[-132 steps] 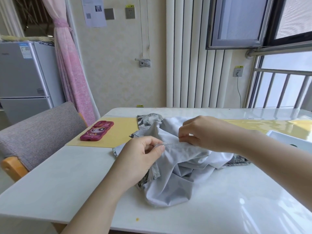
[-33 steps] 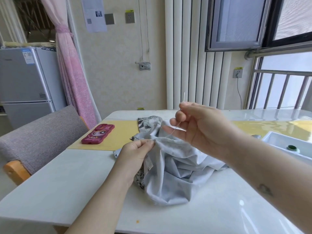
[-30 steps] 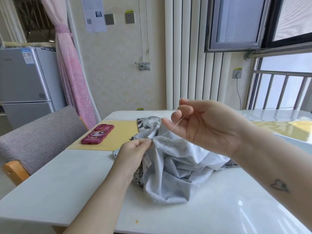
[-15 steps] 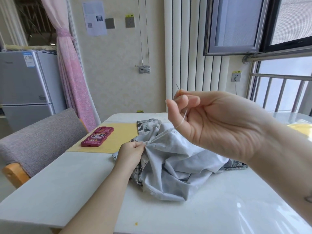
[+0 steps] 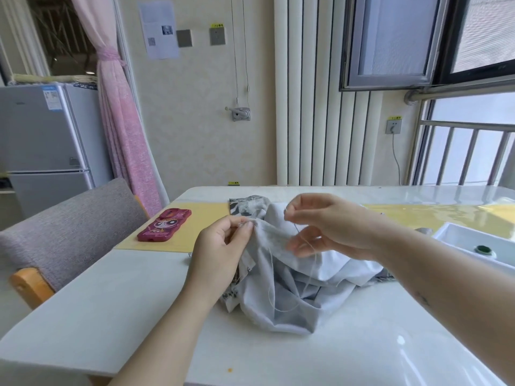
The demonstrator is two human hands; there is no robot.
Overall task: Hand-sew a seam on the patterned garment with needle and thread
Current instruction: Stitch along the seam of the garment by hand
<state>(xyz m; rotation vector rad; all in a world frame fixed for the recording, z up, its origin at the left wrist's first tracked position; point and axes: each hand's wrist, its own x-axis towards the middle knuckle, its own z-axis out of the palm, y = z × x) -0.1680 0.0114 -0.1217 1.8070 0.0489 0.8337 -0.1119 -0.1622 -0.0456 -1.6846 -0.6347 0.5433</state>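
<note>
The garment [image 5: 289, 299] lies bunched on the white table [image 5: 111, 307], pale grey lining outward, with a black-and-white print showing at its far edge. My left hand [image 5: 223, 246] pinches a raised fold of the cloth between thumb and fingers. My right hand [image 5: 331, 227] hovers just right of that fold, thumb and forefinger pinched together on the needle, which is too small to make out. A slack pale thread [image 5: 306, 263] loops down from the right hand over the cloth.
A pink phone [image 5: 164, 225] lies on a yellow mat [image 5: 206, 218] at the left. A white tray [image 5: 479, 240] holding a green-topped item sits at the right edge. A grey chair [image 5: 69, 232] stands by the table's left side.
My right hand, which had pulled the thread up taut near my face, has come back down to the fold. The thread now hangs slack. The left hand kept its pinch.
</note>
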